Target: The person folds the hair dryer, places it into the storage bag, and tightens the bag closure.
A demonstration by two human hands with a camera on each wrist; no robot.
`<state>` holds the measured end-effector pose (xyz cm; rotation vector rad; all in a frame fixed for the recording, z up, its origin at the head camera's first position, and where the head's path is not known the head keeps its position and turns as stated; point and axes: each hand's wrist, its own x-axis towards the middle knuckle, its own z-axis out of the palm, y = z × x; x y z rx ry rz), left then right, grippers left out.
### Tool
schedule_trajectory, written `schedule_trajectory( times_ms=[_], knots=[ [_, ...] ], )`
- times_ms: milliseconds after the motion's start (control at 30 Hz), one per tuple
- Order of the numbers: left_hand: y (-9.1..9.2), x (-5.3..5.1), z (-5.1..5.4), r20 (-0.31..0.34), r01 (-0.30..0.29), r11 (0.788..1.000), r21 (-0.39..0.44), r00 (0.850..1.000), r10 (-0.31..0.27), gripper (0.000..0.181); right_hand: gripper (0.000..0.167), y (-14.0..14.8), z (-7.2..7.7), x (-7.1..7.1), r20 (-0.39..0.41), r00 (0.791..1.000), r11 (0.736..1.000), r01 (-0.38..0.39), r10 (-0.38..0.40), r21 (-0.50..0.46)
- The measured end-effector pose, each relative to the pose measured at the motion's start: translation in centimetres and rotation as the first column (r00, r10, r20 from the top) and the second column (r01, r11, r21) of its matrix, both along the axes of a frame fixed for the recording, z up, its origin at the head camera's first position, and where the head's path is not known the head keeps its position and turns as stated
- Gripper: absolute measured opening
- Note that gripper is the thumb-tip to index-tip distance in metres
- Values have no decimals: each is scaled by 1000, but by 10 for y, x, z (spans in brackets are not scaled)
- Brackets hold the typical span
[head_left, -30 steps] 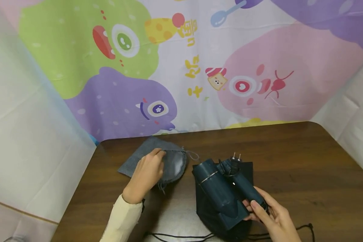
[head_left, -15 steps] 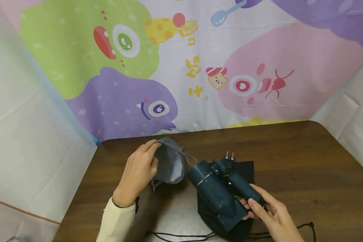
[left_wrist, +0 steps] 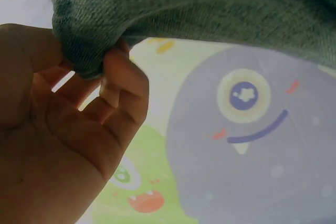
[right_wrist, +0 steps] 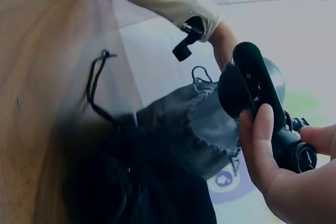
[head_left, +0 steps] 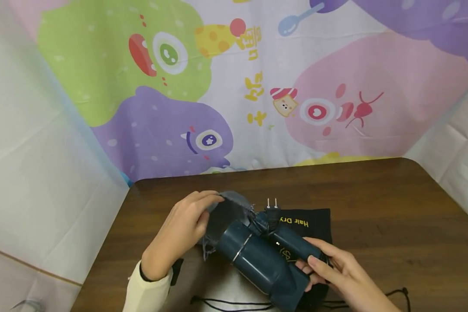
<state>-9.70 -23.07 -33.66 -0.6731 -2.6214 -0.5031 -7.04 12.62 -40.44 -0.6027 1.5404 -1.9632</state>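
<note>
My left hand (head_left: 181, 227) pinches the rim of a grey fabric drawstring pouch (head_left: 238, 198), holding its mouth raised. In the left wrist view, thumb and fingers of the left hand (left_wrist: 63, 124) grip the pouch cloth (left_wrist: 210, 19). A dark blue folding hair dryer (head_left: 257, 262) lies in my right hand (head_left: 337, 264), gripped by its folded handle. Its barrel end is at the pouch's mouth, and its plug (head_left: 272, 212) points up with the cord bundled beside it. In the right wrist view, the hair dryer (right_wrist: 254, 85) partly hides the pouch (right_wrist: 176, 121) behind it.
A black drawstring bag (head_left: 320, 221) with yellow lettering lies on the brown wooden table (head_left: 394, 216) beneath the hair dryer. Its black cord (head_left: 234, 305) runs along the near side. A cartoon-printed cloth (head_left: 257, 143) hangs at the back; white sheets flank the table.
My left hand has raised the pouch's rim, widening its mouth. The right hand has brought the hair dryer leftward to that mouth, uncovering lettering on the black bag.
</note>
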Motion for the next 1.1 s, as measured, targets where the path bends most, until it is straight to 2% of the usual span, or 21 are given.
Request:
schedule_trajectory(
  times_ms=[67,233,467,667,767,933,1000,1100],
  knots=[
    [3,3,3,19,37,999,-1,999,-37,43,41,-2,2,-2,52,998,999,-46,46,-15],
    [9,10,6,75,117,993,0,990,-117,48,43,-11,6,-6,97,989,993,-114,115,-15],
    [13,15,8,138,137,991,7,981,-136,54,49,-15,10,-16,168,974,988,-157,152,11],
    [13,18,9,203,173,985,20,964,-173,53,45,-13,9,-24,195,957,976,-218,215,-8],
    [12,18,9,207,189,981,32,959,-192,50,49,-12,6,-27,231,948,976,-215,217,-36],
    [9,18,11,236,192,979,65,951,-202,47,58,-6,3,-32,308,941,990,-137,140,-33],
    [8,19,12,262,183,980,74,945,-196,51,59,-5,4,-34,344,933,994,-106,107,-21],
    [6,20,15,314,174,982,74,931,-188,62,62,-7,4,-36,386,917,995,-94,100,-33]
  ],
)
